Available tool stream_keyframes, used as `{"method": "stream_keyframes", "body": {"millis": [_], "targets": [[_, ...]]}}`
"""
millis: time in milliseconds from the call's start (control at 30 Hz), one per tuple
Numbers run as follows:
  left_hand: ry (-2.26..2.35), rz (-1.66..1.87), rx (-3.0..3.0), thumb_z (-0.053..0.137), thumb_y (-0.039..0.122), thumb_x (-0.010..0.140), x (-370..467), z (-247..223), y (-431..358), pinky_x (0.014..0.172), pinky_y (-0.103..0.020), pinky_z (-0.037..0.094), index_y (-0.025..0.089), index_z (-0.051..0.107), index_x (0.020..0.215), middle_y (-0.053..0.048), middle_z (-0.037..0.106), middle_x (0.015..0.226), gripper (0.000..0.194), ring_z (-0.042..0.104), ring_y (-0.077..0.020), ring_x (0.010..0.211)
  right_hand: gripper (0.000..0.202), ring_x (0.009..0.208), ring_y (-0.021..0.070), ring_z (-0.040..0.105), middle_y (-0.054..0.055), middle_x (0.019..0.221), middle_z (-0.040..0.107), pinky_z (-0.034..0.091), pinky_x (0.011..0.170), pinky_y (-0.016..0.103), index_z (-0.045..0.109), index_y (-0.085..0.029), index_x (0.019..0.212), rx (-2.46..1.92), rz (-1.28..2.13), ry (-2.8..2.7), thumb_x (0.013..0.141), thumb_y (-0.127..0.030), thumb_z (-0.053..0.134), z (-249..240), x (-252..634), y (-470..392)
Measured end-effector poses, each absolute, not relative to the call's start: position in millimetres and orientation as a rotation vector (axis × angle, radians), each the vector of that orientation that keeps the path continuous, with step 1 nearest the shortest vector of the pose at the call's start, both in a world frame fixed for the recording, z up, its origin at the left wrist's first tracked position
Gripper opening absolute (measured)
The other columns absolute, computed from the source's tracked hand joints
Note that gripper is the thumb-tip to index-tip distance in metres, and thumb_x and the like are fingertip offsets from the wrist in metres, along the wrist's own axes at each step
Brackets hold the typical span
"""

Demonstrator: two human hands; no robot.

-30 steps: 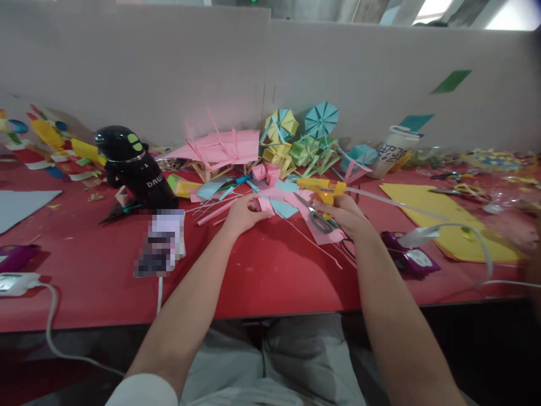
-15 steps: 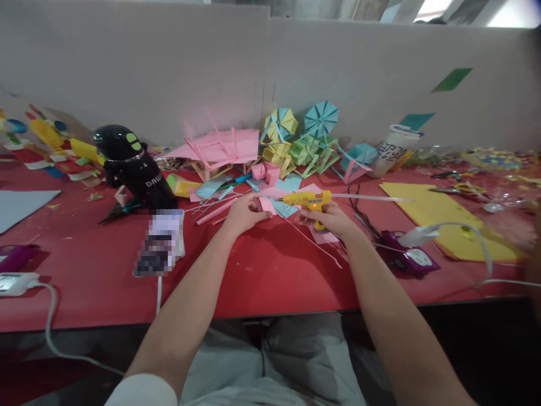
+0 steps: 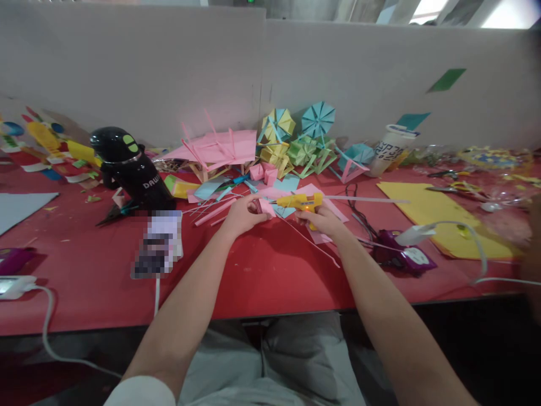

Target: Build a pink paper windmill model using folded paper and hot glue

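Observation:
My left hand (image 3: 246, 214) is closed on a small folded piece of pink paper (image 3: 266, 208) above the red table. Wrapped round the handle of a yellow glue gun (image 3: 299, 201) is my right hand (image 3: 320, 219). The gun's nozzle points left and reaches the pink piece; whether it touches cannot be made out. A long pale glue stick (image 3: 367, 199) sticks out of the gun's back. Behind the hands lie blue paper sheets (image 3: 287, 183) and a pink folded paper block (image 3: 264, 172). Thin pink paper strips (image 3: 215, 212) lie beside my left hand.
Folded paper umbrellas (image 3: 318, 119) and a pink paper model (image 3: 224, 148) stand along the grey partition. A black bottle (image 3: 131, 172) and a phone (image 3: 159, 243) are at left. At right are a paper cup (image 3: 391, 149), a purple power strip (image 3: 403, 252) and yellow paper (image 3: 448, 220).
The glue gun in my right hand has shifted left, its nozzle now closer over the pink piece. My left hand keeps its hold. The view has moved slightly.

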State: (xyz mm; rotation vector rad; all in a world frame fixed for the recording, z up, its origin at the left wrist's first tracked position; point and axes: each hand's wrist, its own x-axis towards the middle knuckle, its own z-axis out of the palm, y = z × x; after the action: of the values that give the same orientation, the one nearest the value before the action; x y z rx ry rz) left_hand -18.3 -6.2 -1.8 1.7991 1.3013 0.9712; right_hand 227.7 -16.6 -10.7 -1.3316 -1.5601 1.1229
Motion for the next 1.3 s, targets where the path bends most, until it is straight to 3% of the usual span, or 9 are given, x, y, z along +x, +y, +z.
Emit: {"method": "stream_keyframes", "body": {"millis": [533,833,1167,1300], "targets": [[1.299,0.906,1.827,0.083,0.031,0.063,-13.6,6.6,-12.5,0.070,-0.030,0.044,0.013,0.066,0.117,-0.003,0.065,0.079,0.059,0.059,-0.0166,0.073,0.019,0.053,0.0142,0.048,-0.001,0.054,0.055,0.042,0.055,0.031,0.056,-0.022,0.057,-1.406,0.947,-1.603,0.069,-0.035,0.064,-14.6,221.9,-16.1],[1.266,0.937,1.807,0.083,0.033,0.063,-14.1,3.4,-10.5,0.067,-0.028,0.045,0.013,0.067,0.115,-0.002,0.067,0.077,0.058,0.061,-0.0161,0.071,0.018,0.052,0.0122,0.045,-0.003,0.055,0.051,0.035,0.052,0.028,0.055,-0.020,0.066,-1.415,0.980,-1.613,0.066,-0.037,0.061,-13.0,220.8,-17.4],[1.245,0.972,1.780,0.084,0.037,0.064,-16.4,4.0,-9.8,0.069,-0.029,0.048,0.013,0.067,0.115,-0.007,0.072,0.082,0.058,0.065,-0.0181,0.073,0.019,0.052,0.0120,0.043,-0.002,0.054,0.051,0.033,0.051,0.027,0.055,-0.020,0.065,-1.501,0.971,-1.648,0.066,-0.038,0.062,-11.9,221.6,-19.1],[1.230,0.960,1.755,0.084,0.037,0.066,-17.5,7.3,-11.8,0.070,-0.031,0.049,0.014,0.067,0.116,-0.008,0.074,0.083,0.058,0.067,-0.0202,0.077,0.020,0.056,0.0132,0.046,-0.002,0.059,0.055,0.035,0.051,0.026,0.059,-0.020,0.074,-1.485,0.985,-1.647,0.064,-0.037,0.063,-12.9,222.4,-18.3]]}}
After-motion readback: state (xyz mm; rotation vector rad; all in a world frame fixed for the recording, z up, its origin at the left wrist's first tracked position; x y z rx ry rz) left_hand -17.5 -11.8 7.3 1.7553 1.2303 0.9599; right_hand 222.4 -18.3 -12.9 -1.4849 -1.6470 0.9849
